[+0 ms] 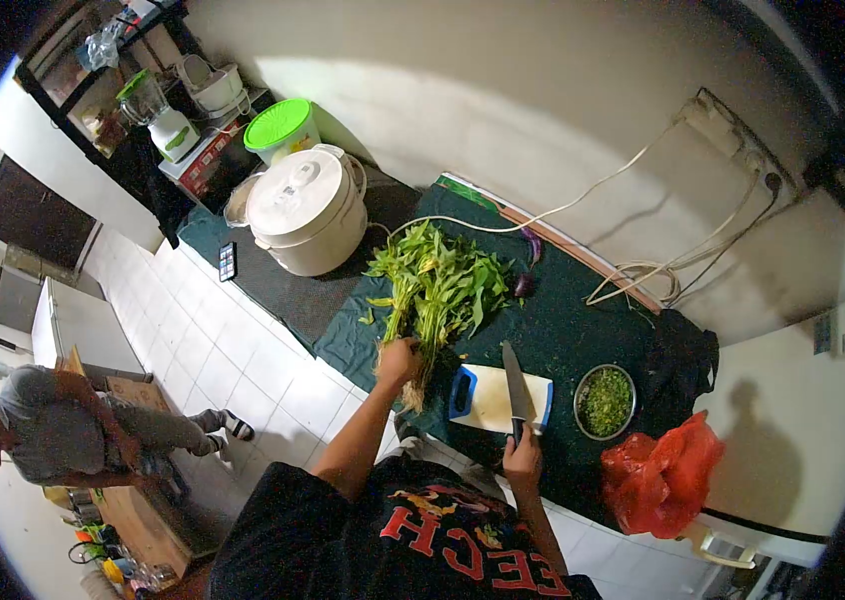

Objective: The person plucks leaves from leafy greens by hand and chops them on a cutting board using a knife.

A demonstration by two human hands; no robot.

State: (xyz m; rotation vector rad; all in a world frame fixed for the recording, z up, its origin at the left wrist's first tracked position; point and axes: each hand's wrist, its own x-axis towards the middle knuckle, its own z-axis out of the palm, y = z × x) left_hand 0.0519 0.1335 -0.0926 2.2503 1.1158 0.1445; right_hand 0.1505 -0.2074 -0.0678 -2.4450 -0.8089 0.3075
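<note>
My left hand (399,363) is closed around the root ends of a bunch of leafy greens (448,285) lying on the dark green cloth. In my right hand (522,455) is the handle of a knife (516,385), its blade pointing away from me over the cutting board (488,402). The board is white with blue ends and has no food on it. To its right stands a metal bowl (605,402) of chopped greens. A red plastic bag (663,475) lies at the table's near right corner.
A large white cooker (308,210), a green-lidded tub (281,128) and a phone (228,261) are on the left. White cables (633,270) run along the wall side, near a purple eggplant (524,286). Another person (53,420) sits at the far left.
</note>
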